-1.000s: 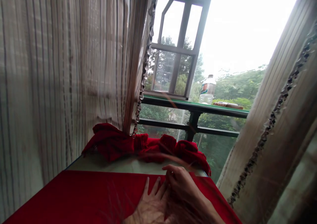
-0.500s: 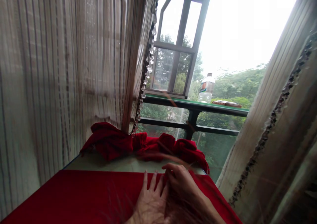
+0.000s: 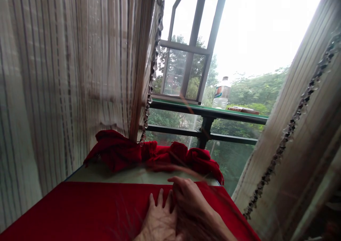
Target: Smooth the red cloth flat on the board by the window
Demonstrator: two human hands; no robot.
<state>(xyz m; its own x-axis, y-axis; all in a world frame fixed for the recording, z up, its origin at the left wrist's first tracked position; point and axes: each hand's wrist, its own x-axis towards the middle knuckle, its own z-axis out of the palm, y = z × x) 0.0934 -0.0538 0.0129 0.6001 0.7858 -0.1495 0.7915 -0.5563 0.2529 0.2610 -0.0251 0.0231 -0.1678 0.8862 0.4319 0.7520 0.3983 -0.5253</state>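
A red cloth [image 3: 87,209] lies spread over a pale-topped table. My left hand [image 3: 161,212] rests palm down on it with the fingers apart. Just right of it, my right hand [image 3: 188,195] is at the cloth's far edge, its fingers curled under and the index finger bent out to the left. Whatever those curled fingers may grip is hidden beneath the hand. Beyond a bare pale strip of tabletop [image 3: 128,177], a bunched red fabric [image 3: 117,150] with fringe is heaped along the far end.
Striped curtains with beaded edging hang at left [image 3: 103,56] and right [image 3: 298,74]. Behind the table stands a dark railing [image 3: 205,127], with a plastic bottle [image 3: 222,93] and a flat brownish item [image 3: 243,110] on its green ledge. A window sash [image 3: 186,49] swings outward.
My left hand has slid a little toward me and to the left, fingers still spread. The right hand has shifted slightly left. The cloth and heaped fabric look the same.
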